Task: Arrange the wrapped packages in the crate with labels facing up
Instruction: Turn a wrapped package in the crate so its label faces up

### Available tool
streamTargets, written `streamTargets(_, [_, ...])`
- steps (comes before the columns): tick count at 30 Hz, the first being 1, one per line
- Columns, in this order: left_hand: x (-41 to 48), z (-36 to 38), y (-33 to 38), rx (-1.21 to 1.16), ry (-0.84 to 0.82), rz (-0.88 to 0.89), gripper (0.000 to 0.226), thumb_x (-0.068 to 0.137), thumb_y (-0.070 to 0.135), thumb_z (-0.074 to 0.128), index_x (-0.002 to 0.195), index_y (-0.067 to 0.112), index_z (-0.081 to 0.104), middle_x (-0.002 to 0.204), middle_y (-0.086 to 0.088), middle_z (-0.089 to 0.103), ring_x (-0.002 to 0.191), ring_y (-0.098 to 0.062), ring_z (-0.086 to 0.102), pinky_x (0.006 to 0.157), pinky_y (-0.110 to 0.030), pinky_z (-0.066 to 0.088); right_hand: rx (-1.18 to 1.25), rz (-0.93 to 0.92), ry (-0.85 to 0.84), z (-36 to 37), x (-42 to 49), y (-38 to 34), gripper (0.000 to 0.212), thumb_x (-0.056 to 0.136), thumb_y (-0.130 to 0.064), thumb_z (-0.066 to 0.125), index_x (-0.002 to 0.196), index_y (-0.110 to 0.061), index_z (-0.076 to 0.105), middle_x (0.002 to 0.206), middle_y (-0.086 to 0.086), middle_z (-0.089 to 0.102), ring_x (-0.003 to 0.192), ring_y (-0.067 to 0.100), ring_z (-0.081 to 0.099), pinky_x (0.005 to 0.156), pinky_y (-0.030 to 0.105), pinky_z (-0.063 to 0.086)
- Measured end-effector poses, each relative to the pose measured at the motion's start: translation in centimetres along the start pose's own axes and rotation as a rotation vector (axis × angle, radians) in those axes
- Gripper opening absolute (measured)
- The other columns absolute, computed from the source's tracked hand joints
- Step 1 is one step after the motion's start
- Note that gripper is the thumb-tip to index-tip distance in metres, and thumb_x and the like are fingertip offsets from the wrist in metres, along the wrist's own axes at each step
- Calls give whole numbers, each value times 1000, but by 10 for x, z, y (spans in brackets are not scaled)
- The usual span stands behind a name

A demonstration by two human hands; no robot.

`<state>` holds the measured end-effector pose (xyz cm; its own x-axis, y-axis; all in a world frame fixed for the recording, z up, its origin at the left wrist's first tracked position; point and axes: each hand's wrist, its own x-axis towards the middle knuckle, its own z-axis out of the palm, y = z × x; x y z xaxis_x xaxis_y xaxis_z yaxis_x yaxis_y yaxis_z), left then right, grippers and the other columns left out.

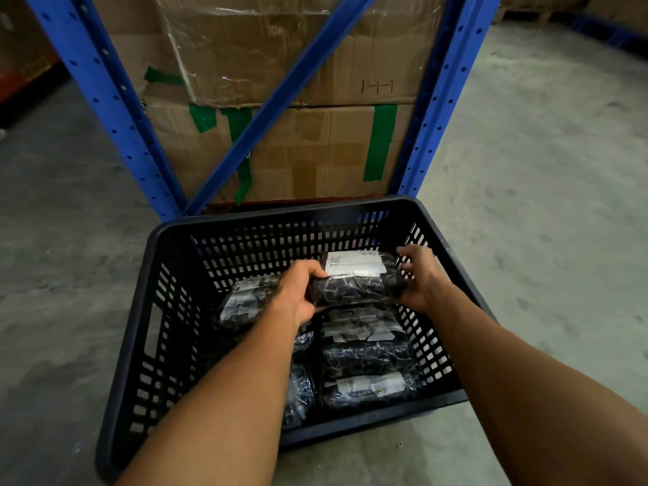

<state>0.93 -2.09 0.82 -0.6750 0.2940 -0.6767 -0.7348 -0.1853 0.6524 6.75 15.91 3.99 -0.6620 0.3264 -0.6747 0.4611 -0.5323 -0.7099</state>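
A black slotted plastic crate [217, 222] stands on the concrete floor. Both my hands hold one dark wrapped package [357, 285] over its far half, white label turned upward. My left hand [298, 292] grips the package's left end; my right hand [420, 278] cups its right end with fingers spread along the edge. Below lie several more wrapped packages: one [242, 303] at the left with a label showing, one [361, 327] under the held package with its label up, another [368, 385] near the front right, label up. My left forearm hides part of the crate's left side.
A blue steel rack [115, 110] with a diagonal brace stands just behind the crate, holding taped cardboard boxes [308, 149] with green tape. Bare concrete floor [543, 205] spreads to the right and left of the crate.
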Motion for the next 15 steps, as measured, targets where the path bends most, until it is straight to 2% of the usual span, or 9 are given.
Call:
streamTargets(1, [3,-1,-4,-6,-19,-10,28,55,0,56,82,7,53,107,-17,62,96,-32,59,82,-43,53,-56,22,-14,1,5,4,21,90,-15,48,98,0,61,84,18,73,71,30,69,65,38,56])
streamTargets(2, [8,-2,-7,-9,-30,-22,41,45,1,58,86,5,53,109,-18,61,96,-32,59,78,-40,54,-107,54,-32,1,12,10,29,89,-15,53,112,1,60,85,18,74,67,29,71,61,35,57])
streamTargets(3, [14,-4,-10,0,-31,-34,52,37,3,59,88,6,54,110,-19,60,96,-32,58,77,-39,54,-143,86,-39,0,19,15,38,87,-15,56,122,0,57,92,19,74,69,30,72,59,34,58])
streamTargets(4, [19,-4,-13,18,-40,-42,52,34,3,59,86,5,54,110,-18,59,97,-32,57,78,-39,54,-157,113,-54,-1,25,19,42,86,-14,58,126,-1,56,99,19,73,71,31,71,60,35,59])
streamTargets(6, [23,-4,-17,70,-58,-72,41,42,0,57,82,7,54,112,-16,58,96,-32,56,78,-39,53,-168,140,-62,-4,34,23,42,84,-14,58,125,-3,57,111,20,71,81,32,70,75,40,60])
streamTargets(9, [24,-2,-22,121,-81,-120,34,71,5,57,104,3,63,106,-19,66,82,-32,65,69,-36,57,-188,143,-62,-2,42,25,36,83,-12,59,117,-3,61,113,20,71,93,36,69,91,47,55])
streamTargets(11, [32,-4,-28,125,-39,-121,34,80,4,58,113,3,66,107,-19,71,85,-34,69,79,-43,58,-208,137,-64,-1,49,27,36,80,-12,62,115,-3,65,108,19,74,100,37,70,96,52,53])
streamTargets(13, [41,-7,-32,128,-1,-124,51,70,5,67,121,6,64,113,-19,72,100,-38,69,89,-52,56,-255,125,-42,-4,56,32,37,78,-15,62,113,-5,68,104,17,76,104,39,69,98,54,51])
streamTargets(15, [54,-11,-37,110,25,-128,83,49,7,77,129,11,56,118,-21,69,103,-41,69,84,-60,55,-275,135,-46,-8,61,35,36,77,-19,63,110,-8,70,104,16,76,105,39,68,101,53,49])
